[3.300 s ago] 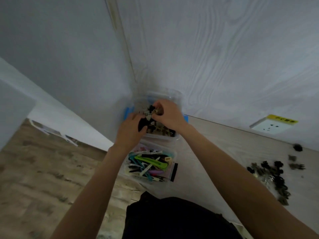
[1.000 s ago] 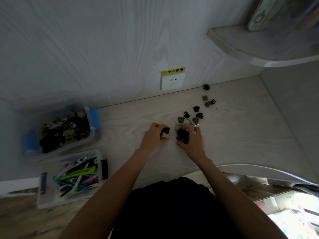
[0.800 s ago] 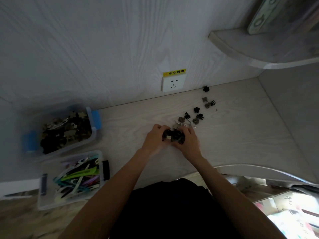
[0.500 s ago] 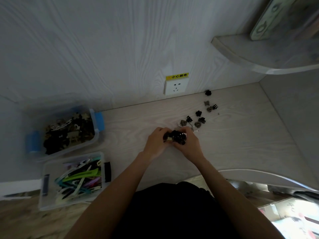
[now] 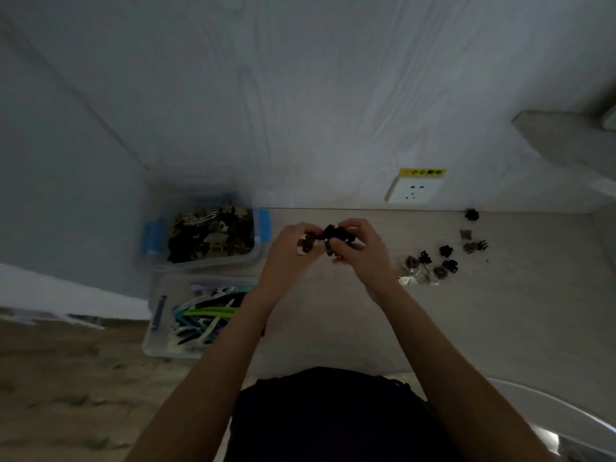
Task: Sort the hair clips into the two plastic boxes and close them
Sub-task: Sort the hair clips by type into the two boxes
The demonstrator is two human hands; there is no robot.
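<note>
- Holding a bunch of small dark claw clips point(image 5: 328, 241) between both hands above the desk point(image 5: 466, 321): the left hand point(image 5: 289, 258) has its fingers curled round the left side of the bunch, the right hand point(image 5: 358, 250) pinches the right side with thumb and curled fingers.
- Risk, spill: the bunch is loose, shared between two grips. If either hand relaxes on the way over, clips are likely to drop onto the desk below the fingers.
- Risk, wrong box: two open boxes sit left of the left-hand fingers. The box with blue latches point(image 5: 203, 233), just beside those fingers, holds dark claw clips. The clear box point(image 5: 196, 315), nearer the person, holds long coloured clips. A short drop could land in the wrong one.
- Risk, overfill: the blue-latched box looks heaped; more clips may stop the lid closing.
- Remaining work: loose clips point(image 5: 433, 265) lie on the desk to the right of the right-hand fingers, well apart from both boxes.
- Hard to make out: motion blur and dim light hide the clip count in the bunch. The left forearm covers part of the clear box. No lids can be identified.
</note>
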